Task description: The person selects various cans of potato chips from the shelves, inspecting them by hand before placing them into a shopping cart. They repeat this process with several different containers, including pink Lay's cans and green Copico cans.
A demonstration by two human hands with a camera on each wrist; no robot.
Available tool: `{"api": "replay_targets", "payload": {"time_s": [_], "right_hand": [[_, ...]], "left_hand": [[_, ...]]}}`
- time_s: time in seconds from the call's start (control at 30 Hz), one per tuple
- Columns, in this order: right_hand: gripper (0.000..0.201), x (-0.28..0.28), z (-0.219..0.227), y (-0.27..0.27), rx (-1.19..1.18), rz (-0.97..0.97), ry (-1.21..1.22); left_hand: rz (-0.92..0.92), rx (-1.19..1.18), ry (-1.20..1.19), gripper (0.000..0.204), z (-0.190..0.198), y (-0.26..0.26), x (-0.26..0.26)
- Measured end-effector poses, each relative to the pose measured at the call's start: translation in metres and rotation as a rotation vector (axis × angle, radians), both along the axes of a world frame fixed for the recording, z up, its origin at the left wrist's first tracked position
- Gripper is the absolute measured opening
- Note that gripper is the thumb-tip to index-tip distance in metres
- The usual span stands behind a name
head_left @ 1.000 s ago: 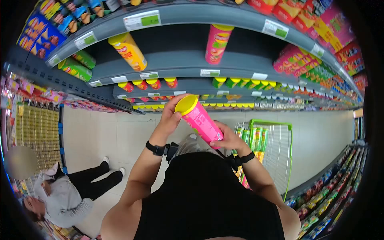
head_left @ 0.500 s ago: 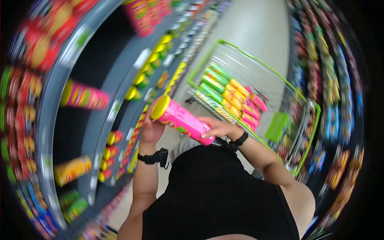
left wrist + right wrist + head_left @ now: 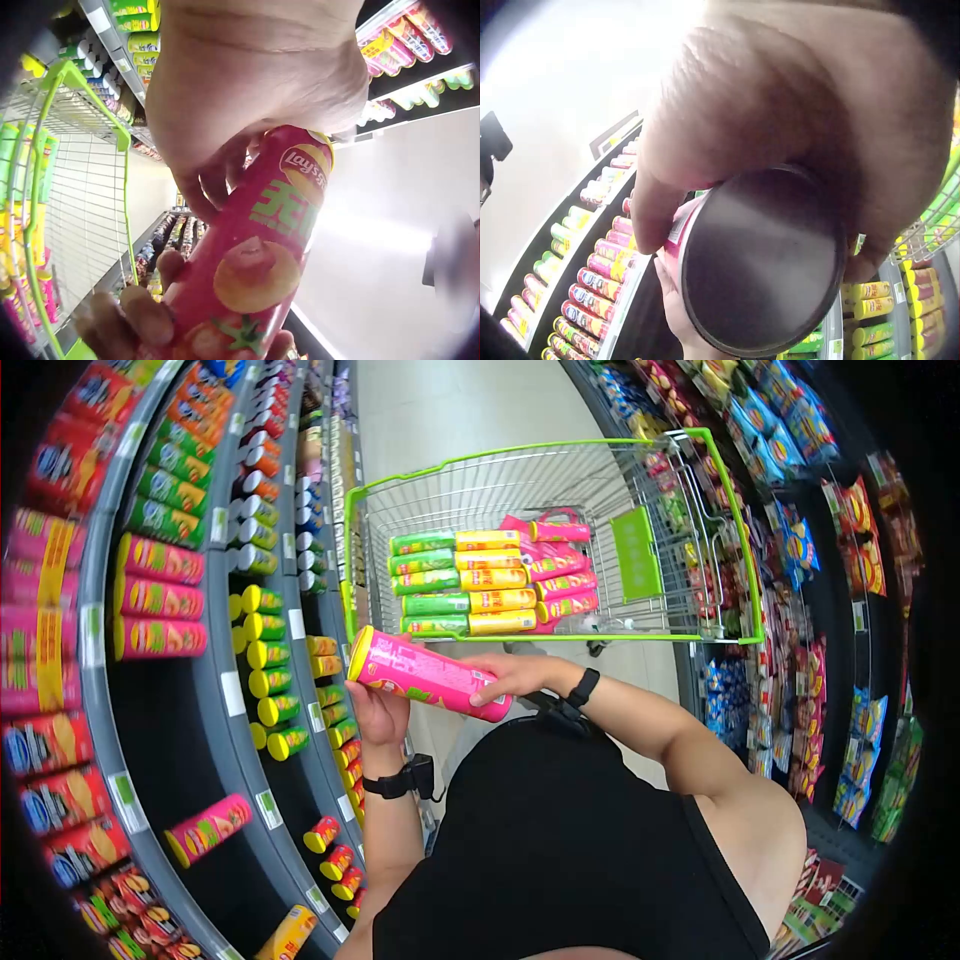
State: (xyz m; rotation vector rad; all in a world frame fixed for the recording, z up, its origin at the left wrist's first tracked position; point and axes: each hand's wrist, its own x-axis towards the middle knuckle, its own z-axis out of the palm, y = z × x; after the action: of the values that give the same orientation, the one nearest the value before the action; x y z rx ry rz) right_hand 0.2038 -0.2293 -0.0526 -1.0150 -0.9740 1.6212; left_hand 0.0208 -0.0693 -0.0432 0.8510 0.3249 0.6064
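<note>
A pink chip can (image 3: 430,675) with a yellow lid lies tilted across the front of the body. At the lid end, my left hand (image 3: 382,712) holds it, fingers behind the can in the left wrist view. My right hand (image 3: 522,674) grips the base end, its thumb on the printed side. In the left wrist view the can (image 3: 251,247) shows a Lay's logo, a chip and a tomato. The right wrist view looks onto the can's dark round bottom (image 3: 765,262), with the right hand (image 3: 772,105) wrapped round it.
A green-rimmed shopping cart (image 3: 555,451) stands just ahead, with rows of green, yellow and pink chip cans (image 3: 490,577) inside. Shelves of snack cans (image 3: 160,595) run along the left. Bagged snacks (image 3: 795,540) line the right side. Pale floor (image 3: 440,400) stretches beyond the cart.
The view has swung right from the shelf to the cart, which now lies straight ahead. Both hands keep the pink can, now lying more level. The person at left is out of view.
</note>
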Motion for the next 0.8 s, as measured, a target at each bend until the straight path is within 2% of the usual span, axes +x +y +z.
{"api": "replay_targets", "payload": {"time_s": [0.1,0.13,0.23,0.27,0.37,0.4,0.43,0.47,0.5,0.53,0.57,0.6,0.67,0.73,0.8], "right_hand": [[0.074,0.038,-0.017,-0.006,-0.015,0.091,0.027],[0.071,0.049,-0.020,-0.006,0.056,0.026,-0.124],[0.071,0.094,-0.021,-0.015,-0.086,0.050,-0.324],[0.070,0.110,-0.017,-0.017,-0.220,0.032,-0.194],[0.068,0.153,-0.090,-0.023,0.068,-0.053,-0.634],[0.065,0.176,-0.088,-0.021,-0.115,0.071,-0.502],[0.065,0.195,-0.087,-0.019,-0.292,0.113,-0.399],[0.067,0.210,-0.114,-0.025,-0.061,0.011,-0.584],[0.070,0.227,-0.138,-0.031,-0.061,-0.010,-0.636],[0.073,0.245,-0.160,-0.036,-0.060,-0.029,-0.691],[0.075,0.265,-0.177,-0.041,-0.093,-0.071,-0.786],[0.077,0.282,-0.197,-0.047,-0.123,-0.113,-0.881],[0.080,0.316,-0.259,-0.061,-0.105,-0.296,-1.034],[0.066,0.344,-0.322,-0.075,-0.166,-0.395,-1.404],[0.063,0.366,-0.344,-0.080,-0.402,-0.351,-1.531]], "left_hand": [[-0.036,-0.005,0.130,0.089,-0.010,-0.005,0.030],[-0.070,0.014,0.120,0.085,-0.014,-0.004,0.041],[0.094,0.258,0.281,0.084,-0.023,-0.017,0.086],[0.081,0.182,0.304,0.081,-0.024,-0.023,0.101],[0.112,0.083,0.382,0.066,-0.055,-0.040,0.145],[0.101,0.063,0.428,0.057,-0.063,-0.047,0.160],[0.055,0.160,0.586,0.055,-0.069,-0.052,0.175],[-0.031,0.234,0.662,0.057,-0.076,-0.054,0.189],[-0.118,0.303,0.733,0.059,-0.084,-0.057,0.200],[-0.161,0.472,0.852,0.063,-0.097,-0.061,0.206],[-0.203,0.638,0.965,0.067,-0.107,-0.065,0.211],[-0.219,0.654,1.025,0.072,-0.104,-0.071,0.217],[-0.285,0.572,1.039,0.071,-0.111,-0.081,0.217],[-0.349,0.501,1.056,0.065,-0.114,-0.090,0.212],[-0.465,0.764,1.047,0.061,-0.117,-0.097,0.198]]}}
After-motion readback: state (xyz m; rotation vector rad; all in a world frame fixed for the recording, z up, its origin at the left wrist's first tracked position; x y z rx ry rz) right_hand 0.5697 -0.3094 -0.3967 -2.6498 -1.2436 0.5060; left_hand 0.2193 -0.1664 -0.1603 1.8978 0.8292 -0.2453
